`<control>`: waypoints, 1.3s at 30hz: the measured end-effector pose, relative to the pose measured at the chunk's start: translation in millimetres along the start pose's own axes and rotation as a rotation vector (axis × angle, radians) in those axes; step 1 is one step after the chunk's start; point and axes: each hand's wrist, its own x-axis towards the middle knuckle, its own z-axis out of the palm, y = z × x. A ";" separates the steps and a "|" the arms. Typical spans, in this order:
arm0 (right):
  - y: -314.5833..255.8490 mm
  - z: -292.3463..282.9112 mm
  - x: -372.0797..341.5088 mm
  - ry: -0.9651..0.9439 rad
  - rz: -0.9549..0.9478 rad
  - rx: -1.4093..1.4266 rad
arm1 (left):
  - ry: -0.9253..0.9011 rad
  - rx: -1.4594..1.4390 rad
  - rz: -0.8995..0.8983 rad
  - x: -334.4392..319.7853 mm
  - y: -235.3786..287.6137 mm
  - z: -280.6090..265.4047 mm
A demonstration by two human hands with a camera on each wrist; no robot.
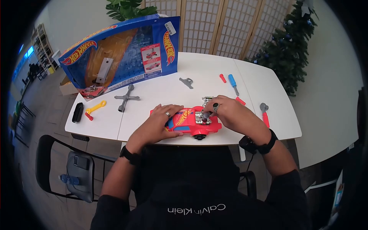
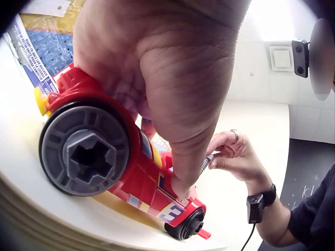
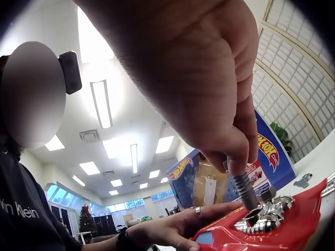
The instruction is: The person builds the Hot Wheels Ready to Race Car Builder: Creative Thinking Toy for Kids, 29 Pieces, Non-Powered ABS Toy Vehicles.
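A red toy car (image 1: pixel 183 123) stands near the table's front edge, its chrome engine (image 3: pixel 266 215) facing up. My left hand (image 1: pixel 155 124) grips the car's rear body across the roof and side; in the left wrist view the thumb of the left hand (image 2: pixel 172 89) lies along the car's side. Over the engine, my right hand (image 1: pixel 234 115) pinches a grey threaded piece (image 3: pixel 243 189) between thumb and fingers, its lower end down at the chrome part. A grey bolt-like head (image 3: pixel 268 192) shows beside it.
Behind stands a blue box (image 1: pixel 161 50). Left are a grey cross wrench (image 1: pixel 127 98), yellow wrench (image 1: pixel 96 107) and black item (image 1: pixel 78 112). A grey bracket (image 1: pixel 186 82) lies behind the car; a blue screwdriver (image 1: pixel 232 82), red pieces and a red-handled ratchet (image 1: pixel 265 115) lie right.
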 end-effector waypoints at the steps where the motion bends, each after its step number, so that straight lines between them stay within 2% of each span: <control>1: 1.5 1.5 -0.5 0.001 0.014 0.016 | -0.001 -0.003 -0.002 -0.4 -0.1 0.8; 5: 2.2 6.8 0.9 -0.041 -0.038 -0.029 | 0.028 0.028 0.029 0.2 -1.7 1.8; 11: -1.7 15.0 7.6 -0.176 0.037 -0.024 | 0.020 -0.004 0.016 -0.3 -1.6 0.9; 13: -4.1 13.0 8.7 -0.241 0.126 -0.257 | 0.020 -0.008 0.009 -1.1 -1.9 1.4; 14: -7.2 9.5 8.8 -0.245 0.126 -0.253 | 0.022 0.002 0.012 -1.2 -2.8 2.1; 16: -13.2 1.5 8.9 -0.108 0.192 -0.195 | 0.022 0.008 0.013 -0.9 -3.6 2.8; 19: -9.1 -0.8 4.3 -0.044 0.152 -0.072 | 0.018 0.001 0.003 -0.7 -3.5 2.6; 23: 10.0 12.9 -1.2 -0.133 0.019 -0.116 | 0.028 0.013 0.018 -0.7 -4.8 4.2; 26: 8.2 17.3 3.2 -0.143 0.063 -0.143 | 0.026 0.008 0.012 -0.4 -3.2 2.7; 28: 1.6 12.2 9.4 -0.254 0.181 -0.336 | 0.016 -0.006 0.000 -0.5 -2.7 2.1; 32: -6.0 0.6 10.1 -0.219 0.306 -0.294 | 0.017 -0.008 0.007 -0.4 -4.5 2.8; 34: 2.3 3.0 1.4 -0.150 0.132 -0.186 | 0.016 -0.013 0.008 -0.3 -4.5 2.8; 37: 11.4 14.8 -0.5 -0.156 0.029 -0.145 | 0.018 -0.009 0.011 0.0 -2.2 2.3; 39: 14.1 20.8 0.2 -0.139 0.028 -0.164 | 0.024 -0.002 0.006 -0.3 -2.4 3.0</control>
